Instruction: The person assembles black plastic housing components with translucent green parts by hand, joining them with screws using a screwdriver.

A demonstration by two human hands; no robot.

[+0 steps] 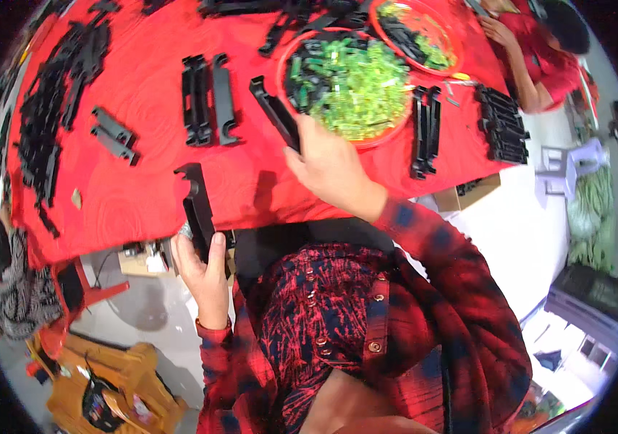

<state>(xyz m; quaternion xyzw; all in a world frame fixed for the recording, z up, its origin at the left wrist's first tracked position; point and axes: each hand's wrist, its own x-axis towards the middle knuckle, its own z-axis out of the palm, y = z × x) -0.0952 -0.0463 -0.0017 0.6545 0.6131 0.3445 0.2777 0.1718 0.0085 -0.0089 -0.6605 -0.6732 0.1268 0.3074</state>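
My left hand (206, 278) is closed round the lower end of a long black plastic part (196, 199), held upright at the table's near edge. A notched hook shape shows at that part's top. Over the table, my right hand (332, 165) grips a second long black plastic part (276, 114), tilted up to the left. Just beyond this hand stands a round red basin (280, 72) filled with small yellow-green, dark green and black pieces. Left of the right hand's part, several similar black parts (223, 101) lie side by side on the red cloth.
A red cloth covers the table (146, 43). Black parts lie piled (48, 108) at the left and stacked (501, 124) at the right. Behind is a second red basin (454, 65). A person in red (559, 76) sits far right. An open cardboard box (479, 194) stands below the edge.
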